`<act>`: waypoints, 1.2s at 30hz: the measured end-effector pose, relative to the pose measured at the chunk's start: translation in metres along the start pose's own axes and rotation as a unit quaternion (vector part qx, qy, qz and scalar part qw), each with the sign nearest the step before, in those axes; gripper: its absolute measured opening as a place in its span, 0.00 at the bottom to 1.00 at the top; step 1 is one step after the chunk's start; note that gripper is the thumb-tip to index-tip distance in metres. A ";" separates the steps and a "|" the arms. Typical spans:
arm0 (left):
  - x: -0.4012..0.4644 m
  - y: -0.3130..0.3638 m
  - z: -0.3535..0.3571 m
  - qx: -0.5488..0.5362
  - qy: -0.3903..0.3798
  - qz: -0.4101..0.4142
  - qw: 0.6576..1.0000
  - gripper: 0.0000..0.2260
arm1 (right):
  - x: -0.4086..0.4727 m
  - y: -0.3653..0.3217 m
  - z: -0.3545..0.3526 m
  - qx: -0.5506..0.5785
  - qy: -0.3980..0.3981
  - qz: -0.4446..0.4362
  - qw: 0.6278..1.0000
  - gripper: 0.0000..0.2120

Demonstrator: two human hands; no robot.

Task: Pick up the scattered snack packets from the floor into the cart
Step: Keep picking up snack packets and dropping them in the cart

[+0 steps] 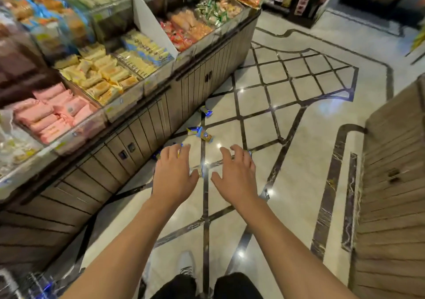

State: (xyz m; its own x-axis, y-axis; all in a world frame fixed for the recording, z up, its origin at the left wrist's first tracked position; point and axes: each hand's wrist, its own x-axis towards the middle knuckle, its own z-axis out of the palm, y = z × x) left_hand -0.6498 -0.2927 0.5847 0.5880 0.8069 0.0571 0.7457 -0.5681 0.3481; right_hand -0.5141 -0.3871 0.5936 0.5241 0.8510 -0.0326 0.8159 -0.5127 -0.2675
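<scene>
Your left hand (174, 172) and right hand (236, 174) reach out palm-down, fingers spread and loose, holding nothing, because the packets (199, 133) lie low on the floor (287, 119) just ahead, along the foot of the display counter (142, 124). The cart (25, 285) barely shows at your lower left. The floor is glossy tile with dark inlay.
</scene>
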 end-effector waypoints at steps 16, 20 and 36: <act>0.245 0.103 0.072 0.010 -0.023 -0.020 0.999 0.30 | 0.237 0.139 -0.024 0.044 -0.024 0.013 0.999 0.32; 0.306 0.144 0.082 -0.017 -0.016 -0.050 0.998 0.29 | 0.300 0.182 -0.038 0.054 -0.043 -0.012 0.998 0.32; 0.561 0.163 0.128 -0.059 0.010 -0.152 0.987 0.29 | 0.584 0.234 -0.054 0.014 -0.092 -0.117 0.989 0.30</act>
State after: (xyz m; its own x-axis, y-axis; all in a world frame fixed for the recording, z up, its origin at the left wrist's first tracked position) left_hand -0.1579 0.0466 0.5533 0.3365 0.9404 -0.0485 0.8443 -0.2785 0.4579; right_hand -0.0036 -0.0161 0.5635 0.2670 0.9534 -0.1407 0.9010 -0.2988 -0.3145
